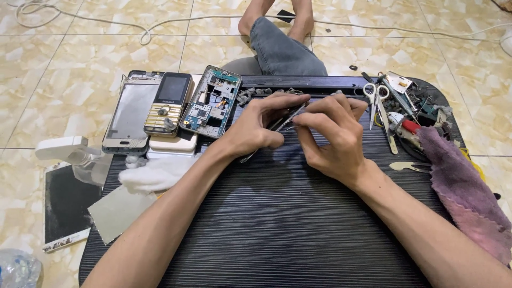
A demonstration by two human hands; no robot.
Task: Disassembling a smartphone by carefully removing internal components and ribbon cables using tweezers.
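My left hand [258,125] and my right hand [333,133] meet over the far middle of a dark ribbed tray table [277,224]. Both grip a thin metal tool, likely tweezers [285,124], between their fingertips; its dark tip sticks out below the left hand. What the tool pinches is hidden by my fingers. Left of my hands lie an opened phone with a bare circuit board [210,102], a keypad phone [168,104] and a phone frame with a screen [129,112].
Scissors [380,106], assorted small tools and parts [408,98] and a purple cloth [464,186] fill the table's right side. White cloth [157,173], a grey sheet [117,213], a spray bottle [74,157] and a glass panel [64,205] lie at left. My legs rest on the tiled floor beyond.
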